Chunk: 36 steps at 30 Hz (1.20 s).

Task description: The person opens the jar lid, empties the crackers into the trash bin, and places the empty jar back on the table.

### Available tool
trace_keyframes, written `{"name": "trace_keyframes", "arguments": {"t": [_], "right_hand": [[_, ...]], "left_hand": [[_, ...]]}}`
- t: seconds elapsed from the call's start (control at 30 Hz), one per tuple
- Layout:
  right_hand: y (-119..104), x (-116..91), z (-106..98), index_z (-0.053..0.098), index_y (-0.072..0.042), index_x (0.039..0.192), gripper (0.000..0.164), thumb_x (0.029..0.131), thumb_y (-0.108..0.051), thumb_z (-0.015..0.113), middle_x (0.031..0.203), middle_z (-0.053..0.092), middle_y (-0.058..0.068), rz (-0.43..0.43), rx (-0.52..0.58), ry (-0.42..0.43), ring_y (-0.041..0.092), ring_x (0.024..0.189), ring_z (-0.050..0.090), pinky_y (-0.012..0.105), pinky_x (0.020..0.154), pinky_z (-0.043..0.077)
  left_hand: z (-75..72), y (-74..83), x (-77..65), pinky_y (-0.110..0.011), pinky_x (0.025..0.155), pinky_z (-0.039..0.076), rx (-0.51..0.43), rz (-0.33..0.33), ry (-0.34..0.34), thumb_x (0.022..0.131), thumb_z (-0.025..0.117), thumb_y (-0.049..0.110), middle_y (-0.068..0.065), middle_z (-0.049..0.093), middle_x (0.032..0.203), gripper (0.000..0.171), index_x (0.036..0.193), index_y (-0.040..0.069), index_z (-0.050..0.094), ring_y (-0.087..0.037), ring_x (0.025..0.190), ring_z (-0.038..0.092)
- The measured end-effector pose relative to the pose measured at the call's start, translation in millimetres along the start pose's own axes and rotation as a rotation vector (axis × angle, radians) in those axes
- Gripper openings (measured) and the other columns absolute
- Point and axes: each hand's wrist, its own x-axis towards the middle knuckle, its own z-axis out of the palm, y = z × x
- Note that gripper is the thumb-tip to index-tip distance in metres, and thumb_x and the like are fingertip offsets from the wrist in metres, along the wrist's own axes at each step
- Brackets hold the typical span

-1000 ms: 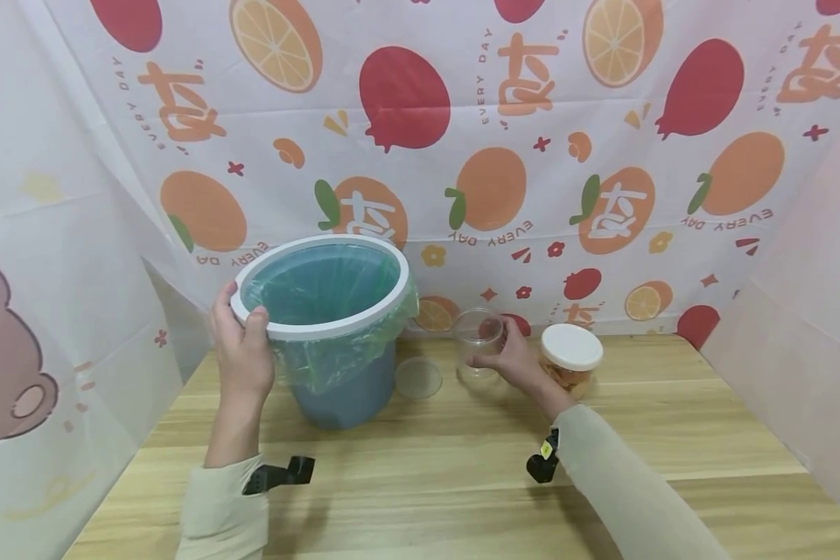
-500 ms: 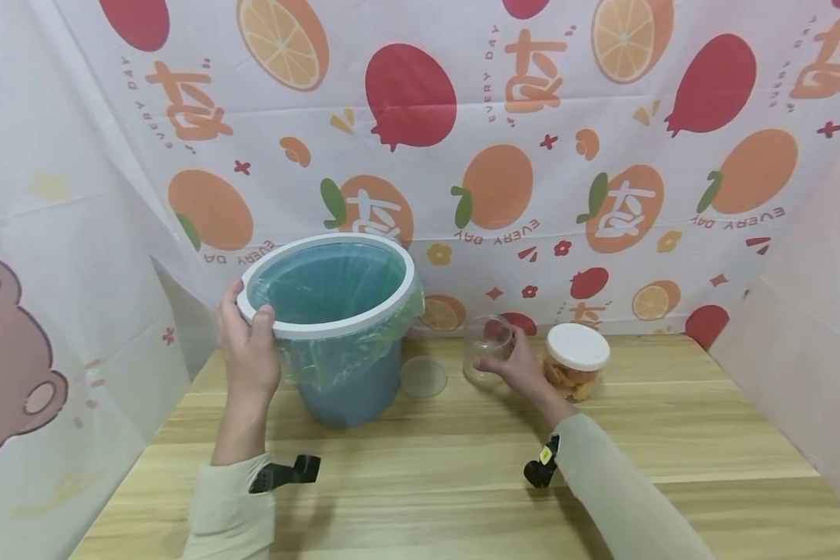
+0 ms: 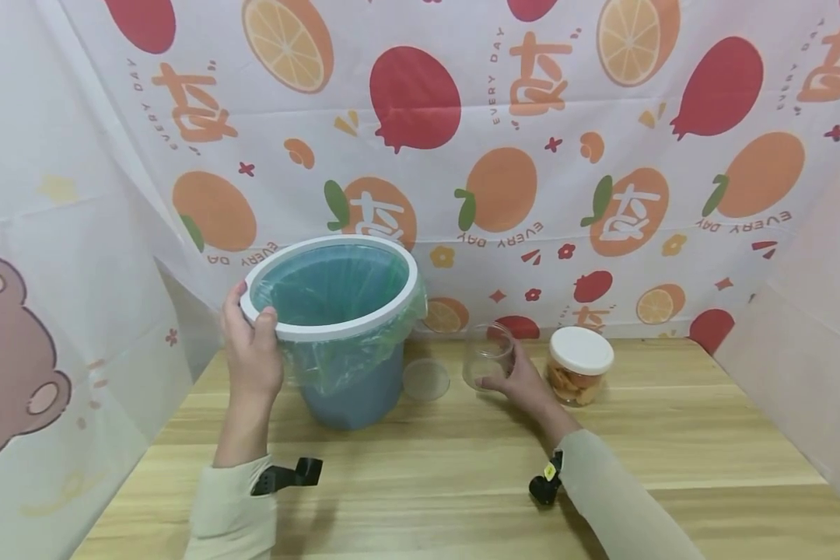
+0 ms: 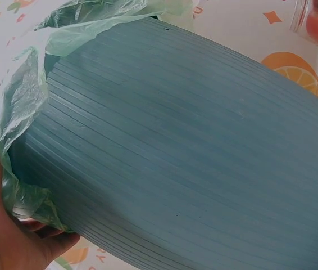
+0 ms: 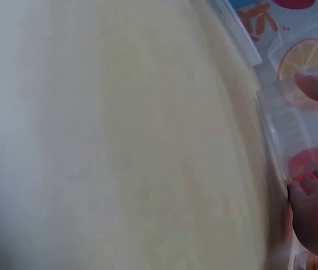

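My left hand (image 3: pixel 253 358) grips the white rim of a blue-grey trash bin (image 3: pixel 353 397), thumb on the near side. A thin green bag (image 3: pixel 322 365) lines the bin and hangs over its rim. In the left wrist view, the bin's ribbed wall (image 4: pixel 192 140) fills most of the picture. My right hand (image 3: pixel 528 381) holds a clear, lidless jar (image 3: pixel 486 362) from its right side. In the right wrist view, thumb and fingers lie around the jar (image 5: pixel 299 124), its base close to the tabletop. A flat translucent disc (image 3: pixel 425 379) lies between bin and jar.
A jar with a white lid (image 3: pixel 581 350) and orange-brown pieces inside stands just right of my right hand. All rest on a wooden table (image 3: pixel 420 482). A fruit-print cloth (image 3: pixel 420 187) hangs behind its far edge.
The clear jar and my right hand have come slightly lower and nearer. My left hand keeps its hold on the bin. The whole head view has shifted a little.
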Motion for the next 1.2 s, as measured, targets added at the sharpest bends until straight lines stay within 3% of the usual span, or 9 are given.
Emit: {"name": "trace_keyframes", "arguments": {"t": [0.23, 0.4, 0.53, 0.77, 1.07, 1.2], "right_hand": [[-8.2, -18.0, -4.2, 0.016, -0.017, 0.163, 0.114, 0.076, -0.024, 0.089, 0.168, 0.024, 0.015, -0.012, -0.015, 0.060, 0.035, 0.156, 0.021, 0.054, 0.124, 0.024], [-26.7, -39.3, -20.1, 0.018, -0.015, 0.162, 0.112, 0.076, -0.024, 0.090, 0.168, 0.024, 0.014, -0.080, -0.012, 0.098, 0.032, 0.157, 0.018, 0.051, 0.125, 0.025], [-35.7, -52.9, -33.6, 0.024, -0.016, 0.160, 0.107, 0.076, -0.023, 0.089, 0.165, 0.031, 0.011, -0.159, -0.027, 0.107, 0.031, 0.156, 0.024, 0.051, 0.124, 0.027], [-45.0, -62.3, -55.8, 0.032, -0.021, 0.158, 0.099, 0.077, -0.028, 0.089, 0.163, 0.037, 0.007, -0.272, -0.174, 0.103, 0.031, 0.153, 0.031, 0.053, 0.123, 0.029], [-57.0, -70.1, -88.1, 0.038, -0.014, 0.154, 0.092, 0.078, -0.021, 0.089, 0.158, 0.043, 0.013, -0.329, -0.256, 0.221, 0.036, 0.147, 0.038, 0.058, 0.120, 0.032], [-59.3, -71.2, -97.0, 0.039, -0.018, 0.154, 0.092, 0.077, -0.021, 0.089, 0.160, 0.041, 0.010, -0.294, -0.253, 0.281, 0.037, 0.147, 0.037, 0.061, 0.119, 0.030]], "left_hand": [[0.8, 1.2, -0.7, -0.054, 0.121, 0.027, 0.006, -0.012, 0.000, 0.097, 0.040, 0.028, -0.021, 0.032, 0.155, 0.065, 0.156, 0.005, 0.029, -0.033, 0.139, 0.036], [2.1, 2.1, -1.7, -0.054, 0.121, 0.028, 0.015, -0.006, -0.003, 0.097, 0.039, 0.028, -0.021, 0.033, 0.156, 0.064, 0.156, 0.005, 0.029, -0.034, 0.140, 0.037], [2.0, 2.1, -1.0, -0.054, 0.122, 0.027, 0.023, -0.007, -0.003, 0.097, 0.039, 0.028, -0.021, 0.032, 0.156, 0.065, 0.156, 0.005, 0.029, -0.035, 0.141, 0.036], [-0.4, 2.2, -2.1, -0.054, 0.123, 0.026, 0.016, -0.027, -0.007, 0.097, 0.037, 0.029, -0.018, 0.030, 0.158, 0.065, 0.157, 0.007, 0.027, -0.035, 0.142, 0.035], [1.1, -1.1, -1.3, -0.055, 0.122, 0.027, 0.007, -0.022, -0.006, 0.098, 0.038, 0.029, -0.017, 0.032, 0.157, 0.064, 0.157, 0.009, 0.029, -0.033, 0.141, 0.036], [-0.7, -3.2, -0.9, -0.056, 0.122, 0.027, 0.008, -0.013, 0.003, 0.097, 0.038, 0.030, -0.018, 0.033, 0.157, 0.064, 0.157, 0.009, 0.029, -0.034, 0.141, 0.036]]}}
